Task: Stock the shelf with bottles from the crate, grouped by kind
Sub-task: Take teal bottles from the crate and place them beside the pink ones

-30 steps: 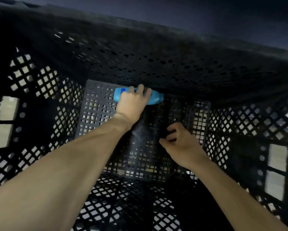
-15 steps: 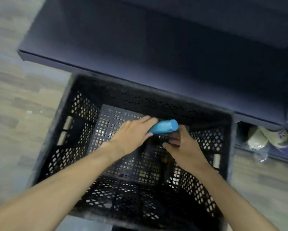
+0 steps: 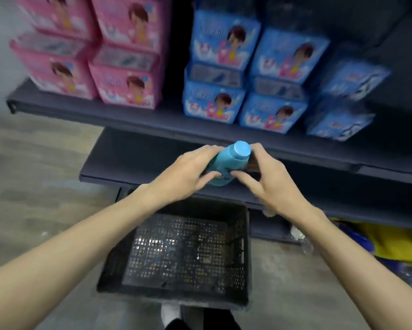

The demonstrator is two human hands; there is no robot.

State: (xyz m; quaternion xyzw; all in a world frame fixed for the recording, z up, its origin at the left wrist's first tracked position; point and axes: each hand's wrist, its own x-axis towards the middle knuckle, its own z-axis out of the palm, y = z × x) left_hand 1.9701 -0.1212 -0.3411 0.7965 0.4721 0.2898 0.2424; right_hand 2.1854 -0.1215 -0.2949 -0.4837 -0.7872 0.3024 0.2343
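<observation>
Fingers (image 3: pixel 209 176) of the left hand (image 3: pixel 185 173) curl round the body of a blue bottle (image 3: pixel 226 166), thumb underneath; the right hand (image 3: pixel 269 179) meets it from the other side, its fingers bent against the bottle's lower part and against a dark object (image 3: pixel 252 164) held beside it, too hidden and blurred to name. The bottle tilts with its round blue cap toward the camera, in mid-air above the far edge of the crate.

Nearest the viewer, a white-socked foot in a dark shoe (image 3: pixel 171 316) shows at the bottom edge. Just beyond it a black perforated plastic crate (image 3: pixel 244 258) sits on the grey wood-look floor (image 3: pixel 33 163); no bottle shows on its visible bottom. Open floor lies to its left; to its right, yellow and blue packets (image 3: pixel 390 244) lie low under the shelving.

Beyond the crate, a dark shelf board (image 3: pixel 128 158) juts forward with bare surface behind the hands. Above it the upper shelf (image 3: pixel 152 120) carries stacked pink packs (image 3: pixel 124 86) on the left and blue packs (image 3: pixel 243 101) on the right, with a dark gap between the two colours. The packs bear a cartoon child figure; their writing is too blurred to read.
</observation>
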